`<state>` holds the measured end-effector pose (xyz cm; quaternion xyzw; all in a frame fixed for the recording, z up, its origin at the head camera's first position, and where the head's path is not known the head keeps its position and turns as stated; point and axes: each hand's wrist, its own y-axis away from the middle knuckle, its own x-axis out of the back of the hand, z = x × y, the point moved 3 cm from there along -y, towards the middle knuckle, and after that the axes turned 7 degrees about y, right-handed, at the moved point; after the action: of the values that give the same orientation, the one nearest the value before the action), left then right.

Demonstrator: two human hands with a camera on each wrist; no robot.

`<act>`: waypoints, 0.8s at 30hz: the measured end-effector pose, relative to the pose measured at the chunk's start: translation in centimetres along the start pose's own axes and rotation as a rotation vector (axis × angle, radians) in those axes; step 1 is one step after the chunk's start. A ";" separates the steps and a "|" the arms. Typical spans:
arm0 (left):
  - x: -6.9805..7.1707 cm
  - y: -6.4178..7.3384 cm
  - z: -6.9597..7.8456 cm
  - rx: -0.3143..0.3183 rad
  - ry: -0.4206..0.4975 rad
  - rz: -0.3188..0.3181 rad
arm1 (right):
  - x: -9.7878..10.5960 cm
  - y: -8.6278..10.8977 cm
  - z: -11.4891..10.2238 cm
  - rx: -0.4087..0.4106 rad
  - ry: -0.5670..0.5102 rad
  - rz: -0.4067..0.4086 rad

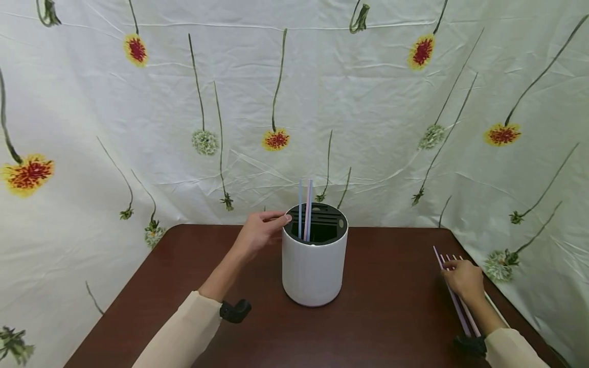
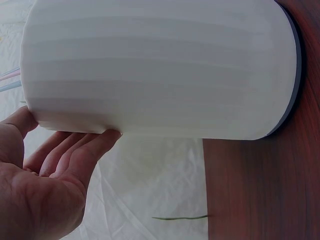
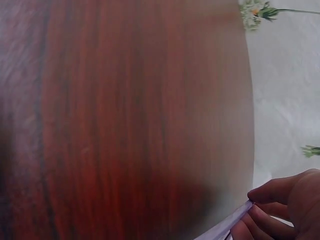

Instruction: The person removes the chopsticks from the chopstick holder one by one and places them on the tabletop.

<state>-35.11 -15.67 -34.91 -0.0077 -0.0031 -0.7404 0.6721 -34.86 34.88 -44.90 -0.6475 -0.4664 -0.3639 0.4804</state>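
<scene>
A white round knife holder [image 1: 313, 273] with a black slotted top [image 1: 329, 214] stands upright on the table. Blue and pink straw-like sticks [image 1: 307, 209] rise out of its opening. My left hand [image 1: 259, 232] touches the holder's left side, its thumb at the rim and its fairly straight fingers [image 2: 82, 155] against the wall. Over at the table's right, my right hand [image 1: 465, 281] pinches the end of a purple straw-like stick [image 3: 225, 225] between its fingertips. Several more pale sticks [image 1: 471, 317] lie beside and under that hand, partly hidden by it.
The dark reddish-brown table [image 1: 382, 306] reaches back to a white cloth [image 1: 368, 102] printed with flowers, hanging behind and at both sides. A black wrist device [image 1: 235, 311] sits on the left forearm, and another [image 1: 470, 345] on the right.
</scene>
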 end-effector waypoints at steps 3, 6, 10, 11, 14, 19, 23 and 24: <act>0.0 -0.1 0.0 0.005 -0.003 0.004 | -0.1 0.1 0.3 -0.031 -0.005 -0.030; -0.1 -0.1 -0.1 0.009 0.000 0.007 | -0.2 0.3 0.6 -0.048 -0.010 -0.051; -0.1 0.0 -0.1 0.000 0.004 0.002 | -0.4 0.4 0.8 -0.057 -0.008 -0.083; -0.1 0.0 -0.1 -0.003 0.004 0.001 | -0.5 0.4 0.8 -0.059 -0.007 -0.090; -0.1 0.0 -0.1 -0.005 0.010 0.000 | -0.6 0.5 0.9 -0.051 -0.002 -0.099; -0.1 0.0 -0.2 -0.005 0.012 0.004 | 0.1 0.2 0.1 0.029 0.018 -0.062; -0.1 0.1 0.0 -0.002 0.009 0.009 | 2.2 -0.7 -3.3 0.104 -0.033 0.000; 0.0 0.2 0.0 -0.001 0.006 0.013 | 2.9 -1.0 -4.6 0.118 -0.059 0.018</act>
<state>-34.95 -15.65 -34.89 -0.0058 -0.0008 -0.7361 0.6768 -35.03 31.27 -40.67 -0.6325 -0.4951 -0.3121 0.5072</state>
